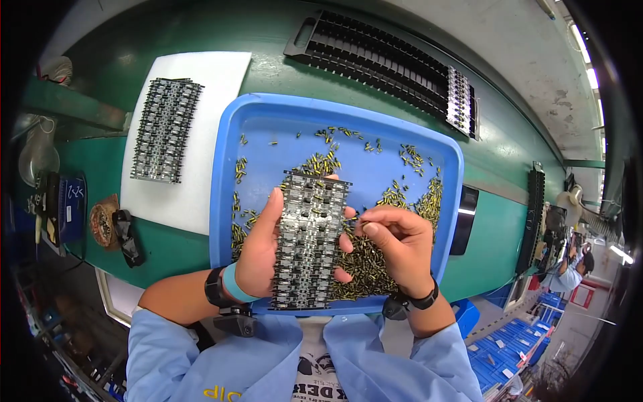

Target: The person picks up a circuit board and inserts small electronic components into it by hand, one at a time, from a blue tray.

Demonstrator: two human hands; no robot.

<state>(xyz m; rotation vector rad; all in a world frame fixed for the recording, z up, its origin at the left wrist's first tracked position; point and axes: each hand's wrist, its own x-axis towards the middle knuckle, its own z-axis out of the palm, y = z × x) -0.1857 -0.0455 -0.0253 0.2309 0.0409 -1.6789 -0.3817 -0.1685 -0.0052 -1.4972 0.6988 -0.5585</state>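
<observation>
My left hand (258,258) is closed around a long circuit board panel (309,241), with the thumb along its left edge and fingertips showing past its right edge. Rows of small dark and silvery components cover the panel. Just right of the panel, my right hand (402,244) is closed in a pinch, thumb against fingers; what sits between the fingertips is too small to make out. Both hands are above a blue plastic tray (224,167). Many small dark-and-yellow cylindrical parts (365,275), which look like capacitors, lie in it, heaped thickest under my right hand.
A white foam sheet (194,77) on the green bench holds another board panel (164,130). Behind the tray lies a long black slotted rack (375,60) with a board panel (459,100) at its right end. A round container (102,224) stands at the left.
</observation>
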